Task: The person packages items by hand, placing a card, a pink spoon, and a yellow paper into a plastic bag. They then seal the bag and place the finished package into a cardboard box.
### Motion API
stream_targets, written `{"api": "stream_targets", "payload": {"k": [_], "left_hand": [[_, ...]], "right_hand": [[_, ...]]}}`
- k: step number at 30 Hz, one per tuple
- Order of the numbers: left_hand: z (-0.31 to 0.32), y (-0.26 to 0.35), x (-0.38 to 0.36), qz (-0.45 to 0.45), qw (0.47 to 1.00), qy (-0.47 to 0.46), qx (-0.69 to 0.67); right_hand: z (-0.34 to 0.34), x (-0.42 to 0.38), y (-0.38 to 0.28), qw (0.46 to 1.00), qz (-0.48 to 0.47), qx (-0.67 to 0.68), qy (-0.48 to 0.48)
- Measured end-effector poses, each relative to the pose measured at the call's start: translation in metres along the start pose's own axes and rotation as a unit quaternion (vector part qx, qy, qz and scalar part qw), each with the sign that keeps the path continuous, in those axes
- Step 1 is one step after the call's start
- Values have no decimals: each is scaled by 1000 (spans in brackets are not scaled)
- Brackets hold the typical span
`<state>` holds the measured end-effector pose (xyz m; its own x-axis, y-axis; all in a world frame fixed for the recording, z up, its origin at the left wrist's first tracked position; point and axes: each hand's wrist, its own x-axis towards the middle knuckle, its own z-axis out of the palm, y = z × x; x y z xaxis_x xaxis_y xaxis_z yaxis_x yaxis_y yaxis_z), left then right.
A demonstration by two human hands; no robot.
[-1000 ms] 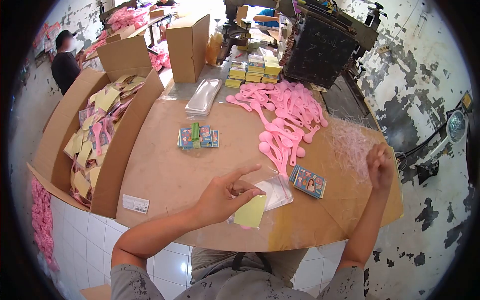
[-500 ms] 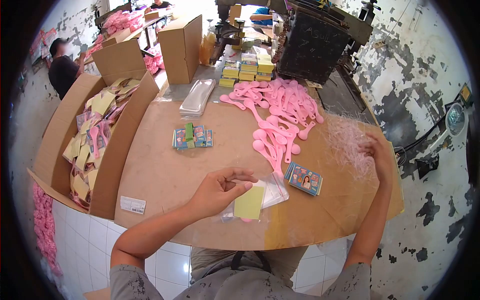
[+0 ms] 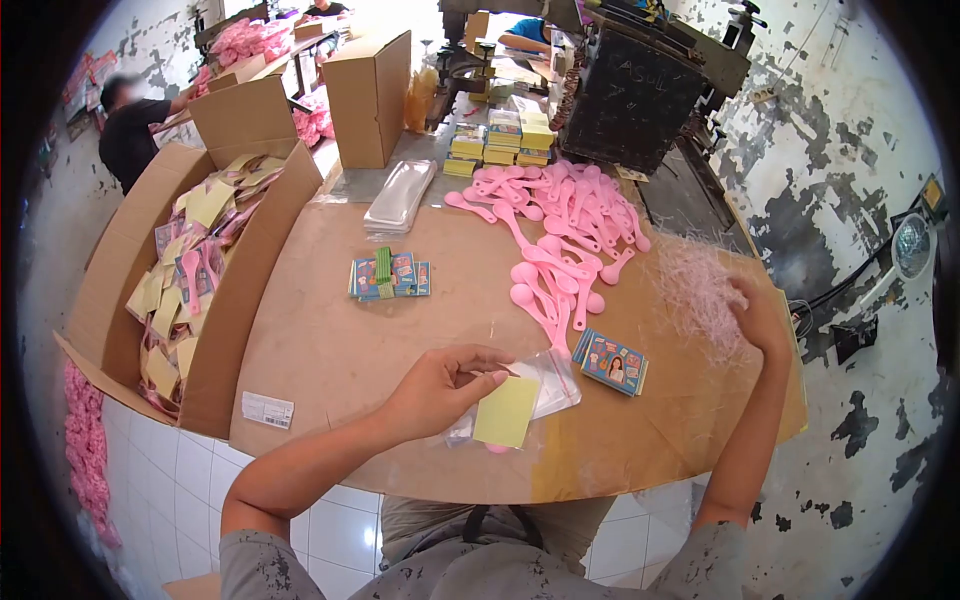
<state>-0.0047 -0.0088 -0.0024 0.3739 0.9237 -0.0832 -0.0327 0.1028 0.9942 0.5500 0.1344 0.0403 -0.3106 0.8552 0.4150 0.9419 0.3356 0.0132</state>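
Observation:
My left hand (image 3: 455, 388) is closed in a pinch at the top of a yellow card (image 3: 504, 412). A clear plastic bag (image 3: 462, 430) lies around and under that card, and a bit of a pink spoon (image 3: 497, 449) shows at its lower edge. More clear bags (image 3: 556, 392) lie just behind. My right hand (image 3: 762, 318) is at the right edge of a loose heap of pale pink shredded strands (image 3: 698, 290), its fingers curled into them. Between the hands sits a stack of blue picture cards (image 3: 612, 362).
Pink measuring spoons (image 3: 568, 215) are heaped at the back centre. A banded card bundle (image 3: 388, 275) and a stack of clear bags (image 3: 400, 197) lie left of them. An open carton (image 3: 215, 355) of packed bags stands left. A dark machine (image 3: 632, 95) stands behind; people work farther back.
My right hand's fingers have drawn in from spread to curled at the strands. The yellow card has tilted slightly in my left hand. The view has shifted a little.

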Motion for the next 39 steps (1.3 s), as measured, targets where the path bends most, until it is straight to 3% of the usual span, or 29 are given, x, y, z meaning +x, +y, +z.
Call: {"api": "stream_targets", "payload": {"k": [1, 3, 5, 7, 9, 11, 13, 16, 19, 25, 31, 34, 37, 39], "left_hand": [[1, -2, 0, 1, 1000, 3, -1], [0, -4, 2, -8, 1000, 12, 10], [0, -3, 2, -9, 1000, 16, 16], [0, -4, 2, -2, 1000, 21, 12], [1, -7, 3, 7, 999, 32, -9], [3, -7, 2, 15, 999, 45, -22], [4, -4, 1, 24, 998, 58, -26], [5, -7, 2, 44, 997, 66, -24], [6, -6, 2, 66, 994, 70, -56], [-1, -13, 4, 52, 996, 74, 9], [-10, -21, 10, 131, 989, 38, 54], [-11, -17, 7, 105, 991, 30, 81], [-9, -19, 10, 123, 992, 20, -25], [-8, -16, 9, 89, 993, 21, -73]], "right_hand": [[-46, 17, -70, 959, 154, 235, -26], [-58, 23, -53, 867, 126, 470, -106], [-55, 18, -53, 840, 122, 509, -139], [-48, 25, -150, 911, 140, 364, -136], [-26, 17, -202, 903, -3, 386, -187], [-13, 10, -257, 856, -83, 474, -189], [0, 2, -298, 823, -89, 534, -174], [20, -1, -319, 769, -14, 605, -208], [31, -1, -322, 674, 61, 699, -232], [43, -3, -318, 650, 83, 725, -210], [45, -3, -306, 688, 1, 706, -168], [46, -3, -300, 702, -18, 690, -178], [44, -2, -297, 666, -10, 723, -183], [45, -3, -294, 700, -32, 691, -176]]}}
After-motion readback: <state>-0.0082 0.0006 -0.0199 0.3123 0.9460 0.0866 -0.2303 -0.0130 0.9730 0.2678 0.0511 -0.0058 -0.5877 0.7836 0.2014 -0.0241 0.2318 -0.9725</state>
